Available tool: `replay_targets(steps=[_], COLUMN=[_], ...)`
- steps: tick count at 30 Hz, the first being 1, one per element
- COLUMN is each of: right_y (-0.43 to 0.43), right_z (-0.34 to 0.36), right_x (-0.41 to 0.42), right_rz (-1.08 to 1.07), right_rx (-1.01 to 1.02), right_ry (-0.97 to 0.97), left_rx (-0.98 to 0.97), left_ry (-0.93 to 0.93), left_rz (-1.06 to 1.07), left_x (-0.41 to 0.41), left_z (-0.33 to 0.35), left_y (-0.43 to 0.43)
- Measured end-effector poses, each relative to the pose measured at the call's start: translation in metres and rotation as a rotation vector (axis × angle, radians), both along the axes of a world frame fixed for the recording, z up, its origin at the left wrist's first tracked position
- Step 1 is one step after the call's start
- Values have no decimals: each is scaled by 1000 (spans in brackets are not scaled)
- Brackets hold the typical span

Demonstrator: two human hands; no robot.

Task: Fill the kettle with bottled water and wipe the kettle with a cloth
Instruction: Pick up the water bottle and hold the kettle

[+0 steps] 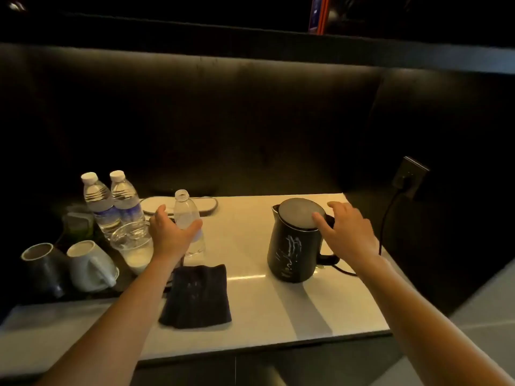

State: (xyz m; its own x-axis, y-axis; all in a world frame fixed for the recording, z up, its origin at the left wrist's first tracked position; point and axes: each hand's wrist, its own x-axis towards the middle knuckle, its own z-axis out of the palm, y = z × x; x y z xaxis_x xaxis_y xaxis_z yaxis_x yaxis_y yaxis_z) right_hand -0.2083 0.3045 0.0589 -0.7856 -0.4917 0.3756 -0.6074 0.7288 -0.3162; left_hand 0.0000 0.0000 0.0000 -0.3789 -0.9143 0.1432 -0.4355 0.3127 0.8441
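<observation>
Black kettle (pixel 292 246) upright on worktop (pixel 250 316), lid closed, pale streaks on side. Right hand (pixel 345 232) open, fingers on lid. Left hand (pixel 170 232) half curled around uncapped bottle (pixel 189 221), grip not closed. Dark cloth (pixel 198 296) folded in front
</observation>
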Motion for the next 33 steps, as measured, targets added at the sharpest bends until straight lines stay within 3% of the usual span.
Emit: replay_targets(steps=[4,7,14,24,30,33], right_y=[-12,-14,-13,-12,2,8], right_z=[-11,-20,-20,-23,-38,-51], right_x=[-12,-28,-56,-84,-96,-101], right_rz=[151,232,397,575,543,468], right_rx=[-50,-66,-81,-169,-485,-539], right_ry=[-188,-212,-232,-325,-671,-821], left_rx=[213,284,252,35,86,72], left_ry=[131,230,319,281,319,299], left_rz=[-9,18,243,125,104,90], left_x=[-21,-39,-68,-71,-74,-74], left_z=[-3,-9,-11,18,3,-9], left_y=[-3,-3,6,94,158,175])
